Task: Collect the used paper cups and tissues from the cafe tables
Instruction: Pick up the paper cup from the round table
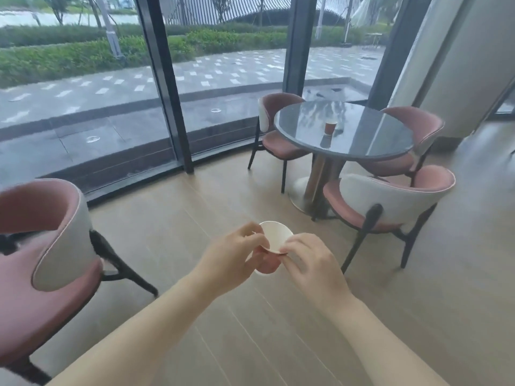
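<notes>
Cup [274, 235] feels light and crushable, so my left hand [234, 260] wraps its body while right hand [309, 263] pinches the near rim.

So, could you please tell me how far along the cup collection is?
One white-lined cup is already collected, held at its rim by both the left hand and right hand. A red cup is left on the round table. No tissues are visible.

the single head view looks forward and down from standing height. both hands sit close at six o'clock. the round table [362, 151] stands farther off at one o'clock.
</notes>
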Demonstrator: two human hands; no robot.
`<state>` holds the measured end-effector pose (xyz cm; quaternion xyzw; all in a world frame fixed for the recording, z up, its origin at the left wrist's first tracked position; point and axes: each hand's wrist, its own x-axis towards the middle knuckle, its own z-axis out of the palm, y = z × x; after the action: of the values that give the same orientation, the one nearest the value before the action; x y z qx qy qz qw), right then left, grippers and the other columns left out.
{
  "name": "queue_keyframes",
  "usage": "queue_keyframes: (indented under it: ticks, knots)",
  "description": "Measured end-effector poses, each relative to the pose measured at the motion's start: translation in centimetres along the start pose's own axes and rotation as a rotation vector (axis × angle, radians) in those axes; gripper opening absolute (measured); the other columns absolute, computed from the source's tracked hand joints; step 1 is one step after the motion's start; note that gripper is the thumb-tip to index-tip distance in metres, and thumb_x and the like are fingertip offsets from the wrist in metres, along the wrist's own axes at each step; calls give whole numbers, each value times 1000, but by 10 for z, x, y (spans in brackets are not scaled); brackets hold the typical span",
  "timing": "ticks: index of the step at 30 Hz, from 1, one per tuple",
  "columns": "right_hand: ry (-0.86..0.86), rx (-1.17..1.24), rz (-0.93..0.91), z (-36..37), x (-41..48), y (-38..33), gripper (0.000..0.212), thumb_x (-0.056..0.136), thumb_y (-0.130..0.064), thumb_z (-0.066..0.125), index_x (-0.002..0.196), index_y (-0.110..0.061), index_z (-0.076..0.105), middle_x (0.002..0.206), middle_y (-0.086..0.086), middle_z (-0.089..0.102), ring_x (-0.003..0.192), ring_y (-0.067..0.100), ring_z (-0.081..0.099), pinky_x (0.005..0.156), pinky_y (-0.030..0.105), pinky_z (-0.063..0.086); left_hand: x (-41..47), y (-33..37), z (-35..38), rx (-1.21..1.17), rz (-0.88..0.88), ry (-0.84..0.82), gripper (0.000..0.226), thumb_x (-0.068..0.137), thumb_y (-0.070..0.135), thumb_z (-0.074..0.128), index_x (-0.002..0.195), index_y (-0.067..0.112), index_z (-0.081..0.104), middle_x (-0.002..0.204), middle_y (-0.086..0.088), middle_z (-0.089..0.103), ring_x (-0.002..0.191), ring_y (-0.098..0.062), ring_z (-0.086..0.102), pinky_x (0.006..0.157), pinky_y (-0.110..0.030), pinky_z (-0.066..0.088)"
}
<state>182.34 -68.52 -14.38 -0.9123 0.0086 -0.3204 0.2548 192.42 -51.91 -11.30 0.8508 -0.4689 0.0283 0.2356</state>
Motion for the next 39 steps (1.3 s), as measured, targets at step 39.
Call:
queue_keyframes:
  ticks: [39]
  knots:
    - [78, -293, 403, 109, 592, 629, 12, 75, -7, 71, 80, -17, 69, 87, -6, 64, 81, 19, 59, 57, 34, 52, 907, -273, 194, -13, 414, -226, 13, 89, 30, 55, 97, 28, 66, 108, 10, 59, 100, -16, 55, 71, -35, 51]
